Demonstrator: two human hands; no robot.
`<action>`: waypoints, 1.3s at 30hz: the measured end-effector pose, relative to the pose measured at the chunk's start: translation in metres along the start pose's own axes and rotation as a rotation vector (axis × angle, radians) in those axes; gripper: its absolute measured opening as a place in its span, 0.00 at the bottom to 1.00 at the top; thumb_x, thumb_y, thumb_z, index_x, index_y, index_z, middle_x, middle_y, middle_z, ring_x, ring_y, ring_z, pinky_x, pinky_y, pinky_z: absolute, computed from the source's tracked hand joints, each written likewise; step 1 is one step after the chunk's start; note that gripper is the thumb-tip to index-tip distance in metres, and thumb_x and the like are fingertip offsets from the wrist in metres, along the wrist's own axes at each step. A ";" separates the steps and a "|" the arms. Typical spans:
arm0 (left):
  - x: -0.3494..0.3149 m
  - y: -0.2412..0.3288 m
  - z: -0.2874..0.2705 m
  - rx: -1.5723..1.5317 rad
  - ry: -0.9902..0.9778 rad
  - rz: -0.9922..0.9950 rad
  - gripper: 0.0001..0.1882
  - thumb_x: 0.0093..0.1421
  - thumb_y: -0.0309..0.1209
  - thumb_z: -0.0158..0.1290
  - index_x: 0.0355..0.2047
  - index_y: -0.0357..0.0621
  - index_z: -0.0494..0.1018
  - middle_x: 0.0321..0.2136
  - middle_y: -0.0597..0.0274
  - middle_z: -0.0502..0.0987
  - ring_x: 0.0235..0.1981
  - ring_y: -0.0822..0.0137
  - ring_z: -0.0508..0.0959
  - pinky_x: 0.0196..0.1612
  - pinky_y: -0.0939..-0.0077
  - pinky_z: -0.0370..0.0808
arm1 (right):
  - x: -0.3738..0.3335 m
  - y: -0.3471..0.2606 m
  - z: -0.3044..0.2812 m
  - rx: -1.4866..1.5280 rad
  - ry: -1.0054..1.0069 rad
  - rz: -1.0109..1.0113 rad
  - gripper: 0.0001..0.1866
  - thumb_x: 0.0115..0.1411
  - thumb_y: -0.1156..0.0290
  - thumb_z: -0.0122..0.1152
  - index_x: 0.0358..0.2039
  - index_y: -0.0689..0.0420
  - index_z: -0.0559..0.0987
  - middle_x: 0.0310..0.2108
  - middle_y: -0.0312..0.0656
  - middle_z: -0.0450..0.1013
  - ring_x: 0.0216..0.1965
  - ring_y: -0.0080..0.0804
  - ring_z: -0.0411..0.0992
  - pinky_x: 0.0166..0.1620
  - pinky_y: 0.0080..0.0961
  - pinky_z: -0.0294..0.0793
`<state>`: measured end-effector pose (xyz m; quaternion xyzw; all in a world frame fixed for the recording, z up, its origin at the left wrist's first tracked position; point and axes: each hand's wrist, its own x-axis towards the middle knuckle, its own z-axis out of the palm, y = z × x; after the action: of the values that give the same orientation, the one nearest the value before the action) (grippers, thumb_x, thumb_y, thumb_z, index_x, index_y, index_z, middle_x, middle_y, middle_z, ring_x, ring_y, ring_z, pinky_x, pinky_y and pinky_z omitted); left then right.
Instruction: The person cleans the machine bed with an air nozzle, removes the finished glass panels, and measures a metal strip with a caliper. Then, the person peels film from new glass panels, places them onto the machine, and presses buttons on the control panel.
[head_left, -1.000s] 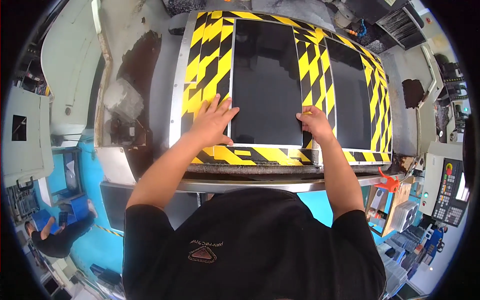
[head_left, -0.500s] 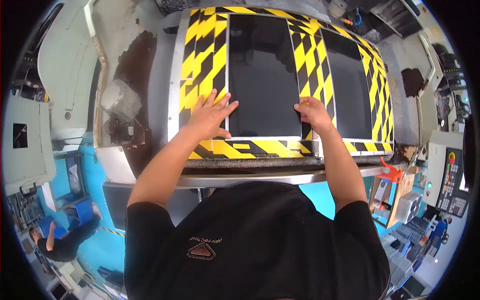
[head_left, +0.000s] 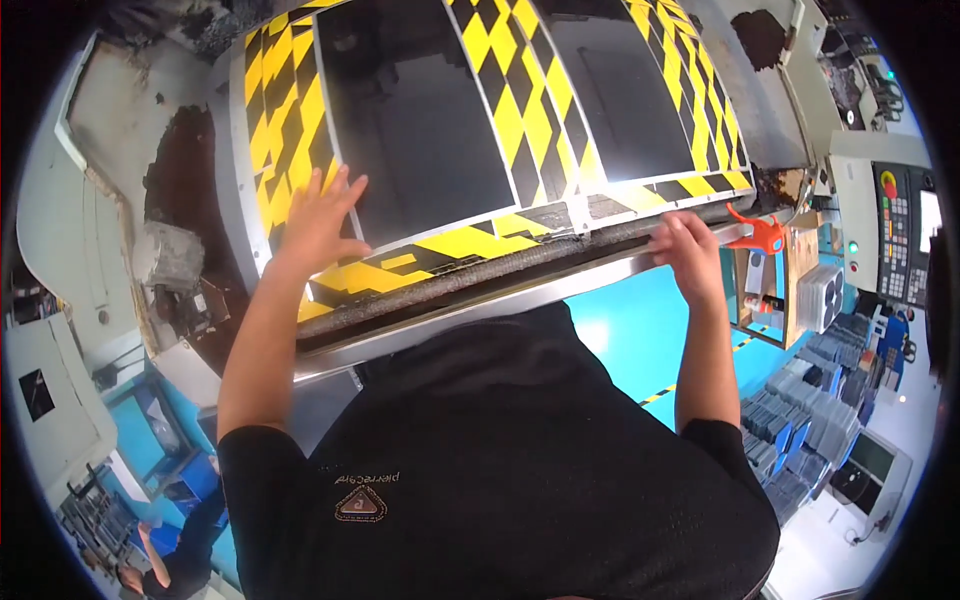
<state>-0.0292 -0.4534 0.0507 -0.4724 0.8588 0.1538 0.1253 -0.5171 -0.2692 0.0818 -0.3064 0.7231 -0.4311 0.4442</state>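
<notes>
My left hand [head_left: 318,220] lies spread over the left edge of a smooth black panel [head_left: 415,130], its fingertips at the border with the yellow-and-black striped tape [head_left: 285,110]. My right hand [head_left: 688,255] hovers above the metal rail [head_left: 610,275] at the front of the machine bed, with loosely bent fingers and nothing visible in them. Just right of it, an orange-red trigger-handled tool, like an air gun [head_left: 765,234], hangs at the rail's end. A second black panel [head_left: 625,100] lies to the right, framed by similar tape.
At far right stands a control panel [head_left: 905,235] with a red knob and keys. Below it are a wooden stand [head_left: 785,290] and stacks of grey plates [head_left: 800,400]. Another person [head_left: 185,550] is at the lower left. A clear plastic-like block [head_left: 168,258] sits left of the bed.
My right hand has left the first black panel's right edge and moved right and nearer, over the rail towards the orange-red tool. My left hand stays by the panel's left edge. The view has turned.
</notes>
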 end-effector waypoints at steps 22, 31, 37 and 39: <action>-0.079 0.330 0.048 -1.501 0.054 -0.056 0.17 0.62 0.32 0.56 0.49 0.36 0.73 0.45 0.55 0.79 0.47 0.64 0.77 0.52 0.69 0.72 | 0.222 0.033 -0.442 -1.137 0.859 -0.428 0.38 0.59 0.41 0.56 0.53 0.67 0.72 0.47 0.60 0.75 0.50 0.53 0.74 0.52 0.42 0.72; -0.169 0.383 0.214 -1.249 -0.210 -0.321 0.15 0.65 0.29 0.53 0.51 0.36 0.72 0.42 0.63 0.78 0.44 0.72 0.77 0.50 0.76 0.72 | 0.136 0.151 -0.402 -0.844 0.813 -0.664 0.42 0.61 0.47 0.57 0.62 0.68 0.60 0.64 0.64 0.56 0.64 0.59 0.58 0.64 0.47 0.57; -0.195 0.439 0.269 -1.382 -0.222 -0.208 0.16 0.64 0.29 0.54 0.49 0.33 0.72 0.38 0.62 0.79 0.39 0.73 0.78 0.44 0.79 0.74 | -0.048 0.458 -0.347 -1.027 -0.692 -0.032 0.21 0.59 0.51 0.56 0.39 0.54 0.83 0.44 0.53 0.77 0.43 0.52 0.75 0.48 0.48 0.72; -0.190 0.444 0.307 -0.912 -0.306 -0.197 0.19 0.62 0.31 0.56 0.50 0.34 0.72 0.37 0.60 0.80 0.40 0.73 0.78 0.43 0.78 0.74 | -0.127 0.566 -0.361 -1.085 -0.698 0.008 0.16 0.52 0.62 0.58 0.39 0.54 0.84 0.42 0.49 0.79 0.42 0.47 0.76 0.45 0.44 0.75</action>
<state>-0.2860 0.0352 -0.0987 -0.5303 0.6267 0.5693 0.0442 -0.8253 0.2123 -0.2931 -0.6071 0.6524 0.1225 0.4368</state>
